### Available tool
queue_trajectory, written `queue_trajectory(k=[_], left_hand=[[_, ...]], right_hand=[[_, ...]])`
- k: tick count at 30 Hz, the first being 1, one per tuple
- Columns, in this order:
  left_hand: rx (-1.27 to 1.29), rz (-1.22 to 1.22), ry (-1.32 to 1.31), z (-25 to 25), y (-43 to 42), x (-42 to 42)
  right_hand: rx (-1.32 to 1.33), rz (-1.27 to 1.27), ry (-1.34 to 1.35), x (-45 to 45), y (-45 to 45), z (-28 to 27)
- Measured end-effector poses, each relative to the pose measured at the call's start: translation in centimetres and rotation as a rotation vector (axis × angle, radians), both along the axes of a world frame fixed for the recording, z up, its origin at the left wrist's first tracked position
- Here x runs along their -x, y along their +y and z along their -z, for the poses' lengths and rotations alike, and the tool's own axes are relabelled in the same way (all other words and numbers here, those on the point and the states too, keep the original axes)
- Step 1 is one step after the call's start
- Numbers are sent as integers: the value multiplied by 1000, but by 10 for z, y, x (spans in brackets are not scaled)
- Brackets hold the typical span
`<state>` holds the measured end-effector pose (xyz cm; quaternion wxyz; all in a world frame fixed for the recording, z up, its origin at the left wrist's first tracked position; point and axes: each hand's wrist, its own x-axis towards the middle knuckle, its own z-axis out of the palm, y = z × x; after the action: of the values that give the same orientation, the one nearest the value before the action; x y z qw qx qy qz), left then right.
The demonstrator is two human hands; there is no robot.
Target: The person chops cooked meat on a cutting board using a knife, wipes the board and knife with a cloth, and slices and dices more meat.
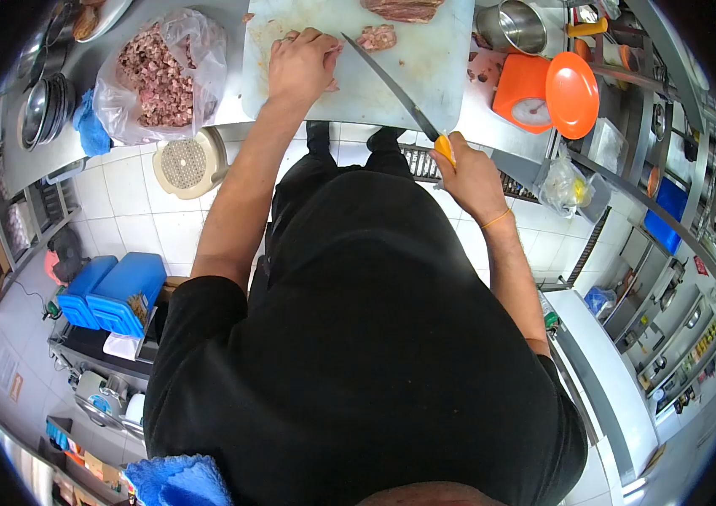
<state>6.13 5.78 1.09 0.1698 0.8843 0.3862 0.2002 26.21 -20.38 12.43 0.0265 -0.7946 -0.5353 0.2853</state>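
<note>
My right hand (474,179) is closed round the yellow handle of a long knife (396,86), whose blade slants up and left over a white cutting board (358,97). The knife tip is near a small pile of cut meat (376,37). On the board's left part, my left hand (303,63) rests with its fingers bent over small bits of meat, which they partly hide. A larger slab of meat (402,8) lies at the board's far edge. To the left, a clear plastic bag (206,80) holds many diced meat pieces (155,76).
Right of the board are a steel pot (522,27), an orange scale (520,93) and an orange plate (573,94). Stacked metal bowls (37,111) and a blue cloth (90,126) are at the left. A beige stool (185,164) stands below the counter edge.
</note>
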Motion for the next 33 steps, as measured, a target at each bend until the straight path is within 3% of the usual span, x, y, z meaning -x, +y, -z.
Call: queue_trajectory(k=[13, 22, 26, 33], left_hand=[[-64, 22, -47, 10, 4, -1], [-78, 19, -46, 12, 3, 0], [-11, 9, -162, 15, 0, 4], [-28, -17, -78, 9, 0, 5]], right_hand=[[51, -73, -172, 12, 12, -14], [51, -21, -72, 10, 22, 47], [31, -19, -62, 7, 28, 24], [75, -41, -69, 14, 18, -18]])
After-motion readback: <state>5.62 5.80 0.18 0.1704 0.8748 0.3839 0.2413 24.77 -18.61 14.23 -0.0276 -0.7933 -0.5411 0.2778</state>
